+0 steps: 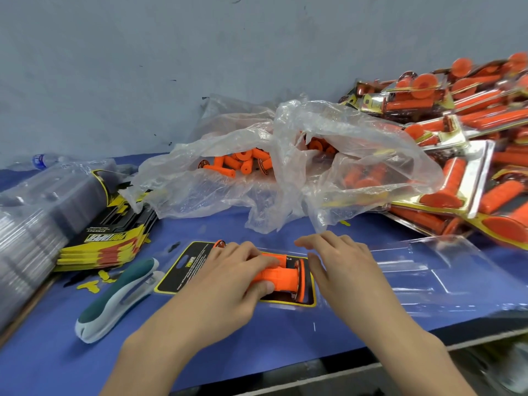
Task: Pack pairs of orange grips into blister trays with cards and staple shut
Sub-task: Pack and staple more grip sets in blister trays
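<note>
A black and yellow card (pixel 187 267) lies in a clear blister tray on the blue table, with two orange grips (pixel 281 277) lying on it side by side. My left hand (pixel 228 277) grips the nearer grip, thumb below and fingers over the top. My right hand (pixel 343 267) hovers just right of the grips with fingers straight, its thumb near the grips' flanged ends. The open half of the clear tray (pixel 428 270) spreads out to the right. A green and white stapler (pixel 120 298) lies left of the card.
A crumpled clear bag (pixel 285 172) of loose orange grips sits behind the card. Finished packs (pixel 471 155) pile up at the right. Stacked cards (pixel 111 232) and clear trays (pixel 34 218) stand at the left, a water bottle (pixel 43 160) behind them. The table edge runs near the bottom right.
</note>
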A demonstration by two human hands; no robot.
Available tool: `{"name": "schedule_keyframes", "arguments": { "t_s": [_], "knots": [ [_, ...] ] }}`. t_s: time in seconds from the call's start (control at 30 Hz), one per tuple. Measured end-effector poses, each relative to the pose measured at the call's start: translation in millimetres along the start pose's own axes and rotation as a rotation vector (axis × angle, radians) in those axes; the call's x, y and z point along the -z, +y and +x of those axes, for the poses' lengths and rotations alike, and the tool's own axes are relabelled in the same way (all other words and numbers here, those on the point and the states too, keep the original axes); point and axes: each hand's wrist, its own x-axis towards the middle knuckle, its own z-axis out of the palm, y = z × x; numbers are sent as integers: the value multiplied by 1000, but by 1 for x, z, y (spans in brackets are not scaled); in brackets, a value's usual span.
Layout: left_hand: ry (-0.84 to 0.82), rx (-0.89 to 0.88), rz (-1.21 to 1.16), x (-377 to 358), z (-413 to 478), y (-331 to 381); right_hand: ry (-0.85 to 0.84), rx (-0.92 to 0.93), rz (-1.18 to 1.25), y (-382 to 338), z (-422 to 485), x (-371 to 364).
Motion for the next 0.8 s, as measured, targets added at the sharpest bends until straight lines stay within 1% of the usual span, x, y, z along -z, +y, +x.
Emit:
{"name": "schedule_keyframes", "arguments": {
  "t_s": [0.13,0.27,0.33,0.4,0.47,0.53,0.63,0.7,0.8],
  "knots": [
    [-8,-4,-48,-5,0,1,-29,31,-27,0,-2,-1],
    [30,20,-109,0,-1,-6,-3,54,-22,0,-4,-1],
    [130,107,-142,5,-2,-20,64,55,20,-2,-6,2],
    [261,248,-135,10,-7,-37,207,52,113,-3,-9,4],
    [367,389,-124,11,-16,-52,351,15,257,-4,-17,6],
    [389,498,-117,9,-28,-62,417,-81,437,-8,-31,9],
    [325,590,-91,8,-43,-71,454,-263,661,-21,-61,11],
    [300,638,-108,9,-52,-71,443,-383,794,-27,-78,7],
    [233,684,-104,10,-60,-70,383,-664,1044,-28,-93,0]
  ]
}}
